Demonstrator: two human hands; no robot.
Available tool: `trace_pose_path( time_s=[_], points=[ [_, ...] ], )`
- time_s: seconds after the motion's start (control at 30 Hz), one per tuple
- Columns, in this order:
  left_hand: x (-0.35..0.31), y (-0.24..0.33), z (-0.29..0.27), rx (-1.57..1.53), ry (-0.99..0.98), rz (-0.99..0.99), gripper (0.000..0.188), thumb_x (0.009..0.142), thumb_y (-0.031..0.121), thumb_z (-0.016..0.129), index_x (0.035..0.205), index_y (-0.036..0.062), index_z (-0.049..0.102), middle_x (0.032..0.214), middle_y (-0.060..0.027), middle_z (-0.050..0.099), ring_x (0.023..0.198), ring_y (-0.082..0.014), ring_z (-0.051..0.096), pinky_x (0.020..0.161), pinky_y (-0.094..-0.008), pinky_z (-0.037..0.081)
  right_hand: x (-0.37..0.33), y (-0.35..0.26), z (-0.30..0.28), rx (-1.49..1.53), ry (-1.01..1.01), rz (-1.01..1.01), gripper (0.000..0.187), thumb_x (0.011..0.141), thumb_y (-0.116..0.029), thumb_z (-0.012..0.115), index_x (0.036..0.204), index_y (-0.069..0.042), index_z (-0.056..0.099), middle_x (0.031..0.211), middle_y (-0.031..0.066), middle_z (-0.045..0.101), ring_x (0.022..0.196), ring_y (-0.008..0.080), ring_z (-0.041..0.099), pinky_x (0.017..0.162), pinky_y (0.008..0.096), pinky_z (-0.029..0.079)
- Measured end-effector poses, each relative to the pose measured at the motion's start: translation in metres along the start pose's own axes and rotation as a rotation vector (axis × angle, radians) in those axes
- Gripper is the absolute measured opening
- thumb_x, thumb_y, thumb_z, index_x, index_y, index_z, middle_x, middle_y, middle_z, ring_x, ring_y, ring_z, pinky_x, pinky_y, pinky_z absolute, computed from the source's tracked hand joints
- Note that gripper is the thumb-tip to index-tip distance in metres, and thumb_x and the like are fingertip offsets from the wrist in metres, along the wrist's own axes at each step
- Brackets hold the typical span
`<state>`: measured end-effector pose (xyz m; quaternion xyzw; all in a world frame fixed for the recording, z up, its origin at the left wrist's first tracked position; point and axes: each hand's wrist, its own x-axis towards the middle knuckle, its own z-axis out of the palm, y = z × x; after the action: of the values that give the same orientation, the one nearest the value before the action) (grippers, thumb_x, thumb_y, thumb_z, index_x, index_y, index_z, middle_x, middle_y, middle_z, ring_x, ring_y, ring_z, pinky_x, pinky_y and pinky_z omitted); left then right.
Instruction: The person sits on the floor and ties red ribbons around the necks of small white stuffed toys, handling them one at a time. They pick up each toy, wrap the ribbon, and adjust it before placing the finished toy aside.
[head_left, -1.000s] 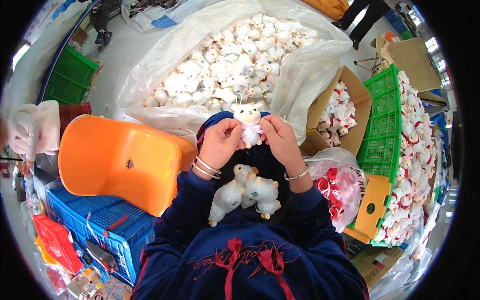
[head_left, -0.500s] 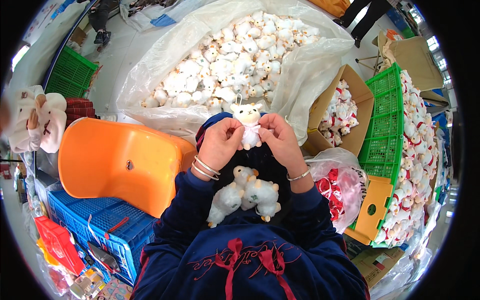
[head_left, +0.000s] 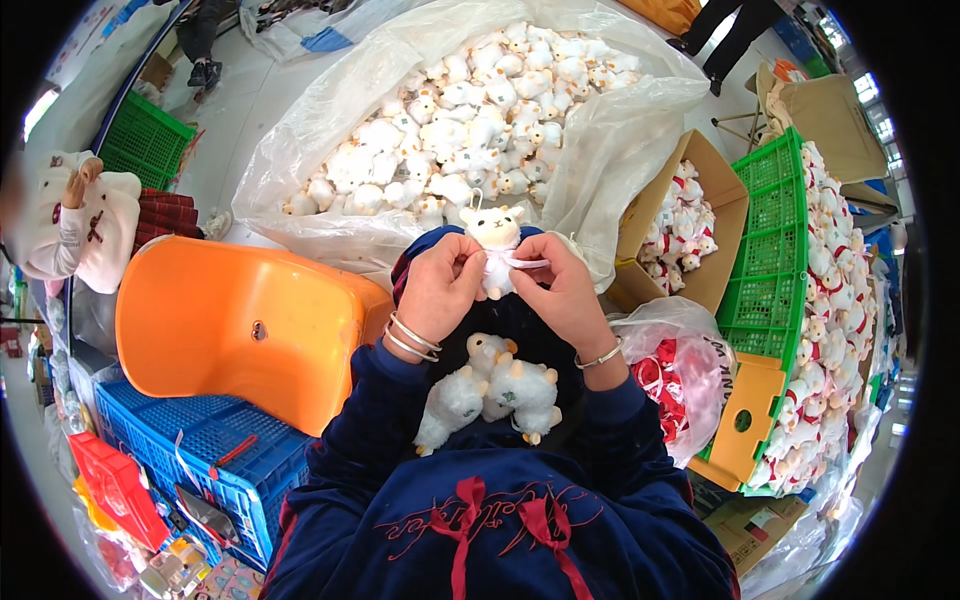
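Observation:
My left hand (head_left: 440, 283) and my right hand (head_left: 563, 285) hold a small white plush sheep (head_left: 494, 237) upright between them, over my lap. Both pinch a thin pale pink ribbon (head_left: 524, 263) at its neck; one end sticks out to the right. Three more white plush sheep (head_left: 492, 388) lie in my lap between my forearms. Behind the held toy, a big clear plastic bag (head_left: 620, 130) is filled with several of the same white sheep (head_left: 470, 130).
An orange plastic chair (head_left: 235, 325) lies at my left over a blue crate (head_left: 215, 450). On my right stand a cardboard box (head_left: 715, 215) of toys, a green crate (head_left: 775, 250) heaped with toys and a bag of red ribbons (head_left: 670, 375). A person in white (head_left: 90, 215) sits far left.
My hands have kept the sheep in place, with small finger shifts at the ribbon. The person at far left has come further into view.

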<state>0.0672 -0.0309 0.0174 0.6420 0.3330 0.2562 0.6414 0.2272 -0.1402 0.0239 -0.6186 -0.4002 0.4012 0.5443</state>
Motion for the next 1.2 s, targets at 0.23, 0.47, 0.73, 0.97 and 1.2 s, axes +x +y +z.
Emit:
trace_pose_path(
  time_s=[0.23,0.47,0.73,0.97,1.2],
  points=[
    [-0.001,-0.006,-0.002,-0.065,-0.036,-0.045,0.007,0.1,0.007,0.063,0.099,0.001,0.059,0.081,-0.0002,0.063,0.066,-0.006,0.062,0.06,-0.02,0.051,0.002,0.005,0.004,-0.042,0.061,-0.03,0.012,0.093,-0.001,0.069,0.102,0.003,0.063,0.098,0.0052,0.067,0.087,0.0099,0.067,0.076,0.025,0.057],
    [-0.001,-0.002,-0.003,-0.064,-0.046,-0.076,0.009,0.098,0.006,0.065,0.103,-0.0008,0.062,0.086,-0.0002,0.065,0.068,-0.0058,0.063,0.062,-0.0191,0.051,0.001,0.008,0.004,-0.007,0.053,-0.02,0.011,0.093,-0.001,0.068,0.102,0.003,0.064,0.097,0.0042,0.067,0.086,0.0087,0.065,0.075,0.0249,0.056],
    [0.0,-0.006,-0.002,-0.001,-0.031,-0.022,0.009,0.095,0.003,0.068,0.102,-0.0009,0.063,0.086,0.0001,0.066,0.07,-0.0047,0.063,0.063,-0.0191,0.052,0.0,0.01,0.002,0.078,0.028,-0.027,0.01,0.094,0.0,0.065,0.104,0.0,0.063,0.095,0.0009,0.064,0.084,0.0065,0.06,0.075,0.0227,0.052],
    [0.0,-0.007,-0.002,0.104,-0.022,0.036,0.008,0.096,0.004,0.068,0.1,-0.0006,0.064,0.084,0.0005,0.066,0.069,-0.0045,0.063,0.062,-0.0193,0.052,0.001,0.008,-0.001,0.055,-0.007,-0.008,0.009,0.094,0.0,0.063,0.103,0.001,0.063,0.094,0.0015,0.064,0.085,0.0071,0.06,0.076,0.024,0.052],
    [0.0,-0.002,0.002,0.076,0.019,0.076,0.008,0.097,0.007,0.068,0.096,-0.0004,0.064,0.078,0.0002,0.066,0.065,-0.0045,0.062,0.058,-0.0198,0.05,0.002,0.011,0.0,0.071,-0.017,-0.021,0.011,0.094,0.0,0.063,0.105,0.0,0.062,0.095,0.0012,0.063,0.084,0.0068,0.059,0.077,0.0235,0.051]
  ],
)
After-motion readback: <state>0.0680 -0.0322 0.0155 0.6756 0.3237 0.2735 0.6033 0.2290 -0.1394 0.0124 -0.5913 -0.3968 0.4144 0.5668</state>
